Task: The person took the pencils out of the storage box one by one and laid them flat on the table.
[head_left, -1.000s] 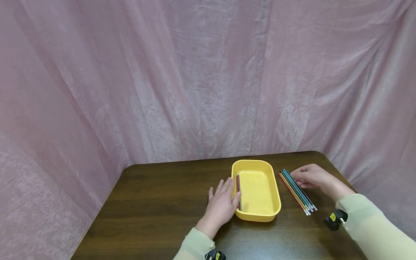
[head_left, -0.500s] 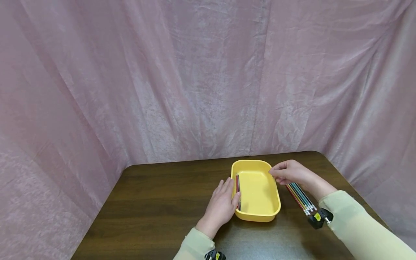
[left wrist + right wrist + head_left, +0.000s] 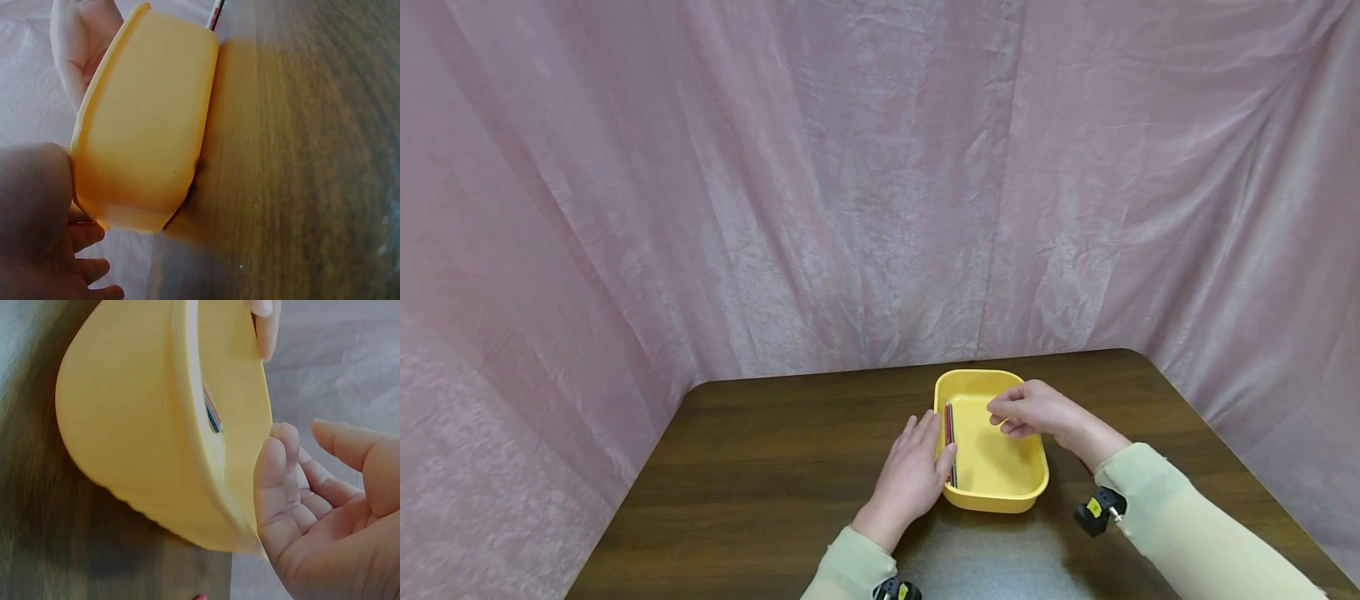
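Observation:
A yellow plastic tray (image 3: 1000,467) stands on the table. A few dark and red pencils (image 3: 951,425) lie along its left inner wall. My left hand (image 3: 908,477) rests on the left rim, fingers fairly straight, with the thumb reaching over the inside. Above the right half of the tray hovers my right hand (image 3: 1037,412). In the right wrist view its fingers (image 3: 272,475) are loosely bent, the thumb stands apart, and nothing shows between them. The right forearm hides most of the pencils beside the tray; a red bit (image 3: 1086,467) peeks out.
The brown wooden table (image 3: 775,467) extends left of the tray and toward the front. A pink curtain (image 3: 850,208) hangs behind its back edge. Small black devices (image 3: 1099,510) are strapped at both wrists.
My right hand has moved left from the pencils on the table, past the tray's right rim, to above its inside. The left hand and the tray have stayed nearly still.

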A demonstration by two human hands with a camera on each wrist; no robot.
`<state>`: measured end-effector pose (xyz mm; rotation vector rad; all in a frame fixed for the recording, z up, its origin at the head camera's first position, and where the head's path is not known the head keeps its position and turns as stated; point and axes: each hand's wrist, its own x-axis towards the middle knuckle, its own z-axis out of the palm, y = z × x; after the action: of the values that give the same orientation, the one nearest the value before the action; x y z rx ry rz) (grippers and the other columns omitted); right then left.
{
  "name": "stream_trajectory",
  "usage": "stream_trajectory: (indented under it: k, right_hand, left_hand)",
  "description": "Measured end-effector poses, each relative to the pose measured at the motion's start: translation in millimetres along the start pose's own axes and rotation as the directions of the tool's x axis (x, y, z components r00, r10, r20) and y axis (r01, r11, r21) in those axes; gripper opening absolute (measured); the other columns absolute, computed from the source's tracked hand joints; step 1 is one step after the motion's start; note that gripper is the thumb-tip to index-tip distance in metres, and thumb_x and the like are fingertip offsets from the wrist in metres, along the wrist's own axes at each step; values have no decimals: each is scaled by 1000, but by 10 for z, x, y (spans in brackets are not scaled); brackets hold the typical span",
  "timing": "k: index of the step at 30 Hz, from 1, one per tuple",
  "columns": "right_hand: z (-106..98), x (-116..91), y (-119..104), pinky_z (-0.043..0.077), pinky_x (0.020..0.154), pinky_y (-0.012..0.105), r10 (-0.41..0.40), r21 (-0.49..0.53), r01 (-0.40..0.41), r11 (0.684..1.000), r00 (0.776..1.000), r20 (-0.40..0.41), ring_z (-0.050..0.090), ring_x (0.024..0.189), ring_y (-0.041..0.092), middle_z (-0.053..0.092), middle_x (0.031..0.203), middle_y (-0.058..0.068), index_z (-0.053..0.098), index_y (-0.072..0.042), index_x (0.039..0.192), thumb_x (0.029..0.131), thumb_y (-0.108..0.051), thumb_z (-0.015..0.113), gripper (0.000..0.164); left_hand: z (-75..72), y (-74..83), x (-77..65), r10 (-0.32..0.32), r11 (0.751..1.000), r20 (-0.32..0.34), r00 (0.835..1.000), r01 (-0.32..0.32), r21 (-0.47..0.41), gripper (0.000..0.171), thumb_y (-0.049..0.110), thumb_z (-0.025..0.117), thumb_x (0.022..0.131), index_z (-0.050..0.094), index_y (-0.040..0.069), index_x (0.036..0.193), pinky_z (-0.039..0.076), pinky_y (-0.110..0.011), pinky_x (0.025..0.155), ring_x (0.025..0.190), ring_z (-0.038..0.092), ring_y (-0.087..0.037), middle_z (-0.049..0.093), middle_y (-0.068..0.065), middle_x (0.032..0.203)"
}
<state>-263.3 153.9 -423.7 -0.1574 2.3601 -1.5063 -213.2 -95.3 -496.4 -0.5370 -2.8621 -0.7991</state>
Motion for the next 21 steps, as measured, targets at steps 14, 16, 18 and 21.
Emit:
stream_trajectory:
  k: [14,16,18,21]
  right_hand:
    - [227,87,6,65,79,33,-5,62,1,998,997,71,71,82,15,79,104,16,71,15,121,110,-10,64,27]
    - [250,100,7,65,79,33,1,76,-7,997,998,70,71,81,15,79,102,15,72,14,120,110,-9,65,26]
    - [272,117,15,65,79,32,-3,80,-3,997,997,75,71,80,15,79,101,14,72,14,119,110,-9,65,25]
    - [306,148,39,65,77,32,-8,87,1,996,997,81,71,79,15,79,99,13,71,15,119,109,-8,64,26]
  left_hand:
    - [11,-15,14,7,1000,-6,1000,-7,13,63,37,54,118,42,1,169,32,-61,128,162,33,-42,40,-18,174]
    - [16,-18,16,9,1000,-6,1000,-9,11,63,37,54,118,42,1,169,32,-61,128,162,33,-43,40,-18,174]
    - [20,-20,20,6,1000,-3,1000,-6,9,64,37,54,118,42,2,169,31,-62,128,162,33,-42,40,-17,174]
    - [24,-22,22,4,1000,3,1000,-4,9,64,38,54,118,41,2,169,31,-62,128,163,33,-42,40,-17,175]
